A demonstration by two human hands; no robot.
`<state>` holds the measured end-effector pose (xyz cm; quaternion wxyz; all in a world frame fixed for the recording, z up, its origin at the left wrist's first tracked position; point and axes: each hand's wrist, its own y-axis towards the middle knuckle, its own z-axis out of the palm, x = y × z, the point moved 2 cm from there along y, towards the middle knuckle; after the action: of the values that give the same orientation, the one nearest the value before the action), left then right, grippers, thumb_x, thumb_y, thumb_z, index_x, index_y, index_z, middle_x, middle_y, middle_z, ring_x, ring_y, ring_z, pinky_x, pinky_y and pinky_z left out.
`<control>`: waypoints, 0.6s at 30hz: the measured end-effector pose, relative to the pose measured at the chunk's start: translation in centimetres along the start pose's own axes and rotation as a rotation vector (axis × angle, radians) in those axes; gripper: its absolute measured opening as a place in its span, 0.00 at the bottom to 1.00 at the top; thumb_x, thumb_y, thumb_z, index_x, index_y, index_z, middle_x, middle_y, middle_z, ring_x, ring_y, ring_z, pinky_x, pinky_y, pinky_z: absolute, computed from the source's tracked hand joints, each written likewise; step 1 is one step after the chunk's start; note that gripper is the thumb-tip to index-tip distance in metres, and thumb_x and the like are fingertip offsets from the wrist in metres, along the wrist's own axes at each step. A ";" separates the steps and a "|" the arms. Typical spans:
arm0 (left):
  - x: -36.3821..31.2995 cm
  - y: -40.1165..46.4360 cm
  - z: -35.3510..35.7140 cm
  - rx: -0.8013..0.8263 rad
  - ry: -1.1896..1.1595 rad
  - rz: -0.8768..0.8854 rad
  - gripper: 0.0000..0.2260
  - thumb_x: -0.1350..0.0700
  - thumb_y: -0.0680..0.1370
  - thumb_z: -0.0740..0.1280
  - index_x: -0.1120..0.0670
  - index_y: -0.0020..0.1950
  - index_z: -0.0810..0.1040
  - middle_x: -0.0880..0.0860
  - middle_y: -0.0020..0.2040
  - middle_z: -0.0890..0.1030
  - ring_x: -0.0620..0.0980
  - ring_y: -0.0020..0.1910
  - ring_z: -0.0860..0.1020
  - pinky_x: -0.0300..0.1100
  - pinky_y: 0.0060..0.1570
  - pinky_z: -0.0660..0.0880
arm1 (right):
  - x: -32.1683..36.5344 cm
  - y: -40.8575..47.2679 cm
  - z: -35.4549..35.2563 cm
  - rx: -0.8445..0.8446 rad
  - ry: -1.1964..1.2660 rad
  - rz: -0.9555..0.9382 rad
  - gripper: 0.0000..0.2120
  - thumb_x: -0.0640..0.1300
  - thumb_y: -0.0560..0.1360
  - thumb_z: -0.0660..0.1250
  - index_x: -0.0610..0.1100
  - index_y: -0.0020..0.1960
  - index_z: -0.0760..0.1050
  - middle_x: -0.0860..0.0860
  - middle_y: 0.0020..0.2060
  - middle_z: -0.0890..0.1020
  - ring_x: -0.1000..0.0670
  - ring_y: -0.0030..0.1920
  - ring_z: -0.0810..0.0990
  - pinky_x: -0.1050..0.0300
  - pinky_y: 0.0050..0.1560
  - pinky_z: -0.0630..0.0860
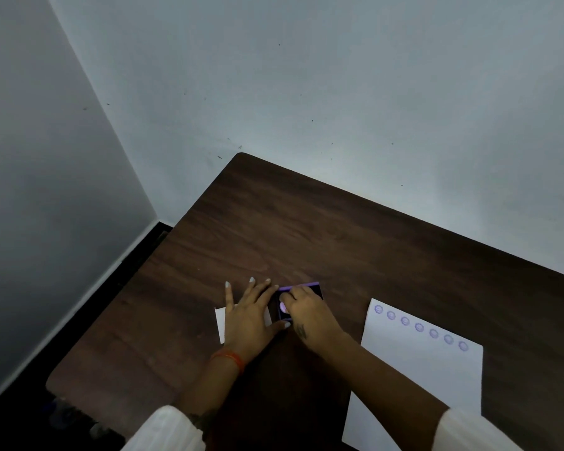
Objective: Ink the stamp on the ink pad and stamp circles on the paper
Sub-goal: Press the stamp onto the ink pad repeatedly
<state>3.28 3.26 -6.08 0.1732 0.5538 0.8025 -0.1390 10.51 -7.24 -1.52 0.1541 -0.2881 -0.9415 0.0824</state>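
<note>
A view from above of a dark wooden table point(306, 229) pushed into the corner of a pale room. On the right lies a white sheet of paper point(420, 379) with a slanting row of seven purple circles point(419, 327) along its far edge; the rest of the sheet is blank, so the stamping looks begun but far from finished, with room for many more rows. Well to the left of the paper sits the ink pad point(310, 289), a dark open case with a purple rim. The right hand point(310, 315) is bunched over the pad, fingers closed around the stamp point(283, 307), of which only a small lilac part shows between the fingers; it appears to be pressing down to take on ink. The left hand point(248, 315) lies flat with fingers spread, gripping nothing, just beside the pad, resting on a white flap point(220, 323) that may be the pad's lid or a scrap of paper; which cannot be told. An orange thread circles the left wrist, and white sleeves show at the bottom. Nothing lies between the pad and the paper, so the way back to the sheet is clear.
</note>
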 end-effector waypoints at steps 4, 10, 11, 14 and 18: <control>-0.1 0.0 0.1 -0.010 -0.027 -0.014 0.33 0.38 0.69 0.67 0.45 0.71 0.62 0.46 0.74 0.63 0.48 0.76 0.54 0.56 0.69 0.29 | 0.2 0.1 -0.2 -0.001 0.013 0.035 0.21 0.38 0.74 0.63 0.39 0.67 0.66 0.41 0.66 0.71 0.43 0.67 0.67 0.51 0.67 0.67; -0.1 0.1 0.1 -0.025 -0.056 -0.020 0.32 0.40 0.69 0.69 0.46 0.70 0.64 0.46 0.74 0.65 0.49 0.75 0.55 0.55 0.69 0.28 | 0.6 0.3 -0.2 -0.021 0.034 0.103 0.20 0.37 0.74 0.63 0.38 0.65 0.68 0.40 0.63 0.73 0.42 0.64 0.71 0.51 0.64 0.70; -0.1 0.0 0.1 -0.026 -0.066 -0.022 0.32 0.41 0.69 0.69 0.46 0.70 0.64 0.46 0.74 0.65 0.49 0.75 0.55 0.55 0.68 0.28 | 0.4 0.2 -0.2 -0.007 0.008 0.064 0.19 0.37 0.75 0.62 0.38 0.66 0.67 0.40 0.63 0.73 0.42 0.64 0.70 0.50 0.64 0.70; -0.2 0.1 0.0 -0.024 -0.083 -0.026 0.33 0.41 0.69 0.69 0.46 0.70 0.64 0.46 0.74 0.64 0.49 0.76 0.55 0.54 0.68 0.28 | 0.0 0.2 -0.3 0.022 -0.042 -0.022 0.18 0.37 0.76 0.60 0.38 0.65 0.67 0.40 0.64 0.72 0.43 0.65 0.70 0.50 0.64 0.71; -0.2 0.0 0.0 -0.023 -0.106 -0.026 0.32 0.40 0.69 0.69 0.46 0.70 0.64 0.46 0.74 0.65 0.49 0.76 0.54 0.54 0.68 0.28 | 0.0 -0.1 -0.4 -0.070 0.128 0.076 0.16 0.35 0.74 0.62 0.37 0.62 0.72 0.40 0.60 0.77 0.42 0.60 0.74 0.51 0.61 0.72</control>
<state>3.38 3.11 -5.96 0.2198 0.5333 0.8008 -0.1612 10.62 -7.26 -1.07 0.2004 -0.3335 -0.9205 0.0367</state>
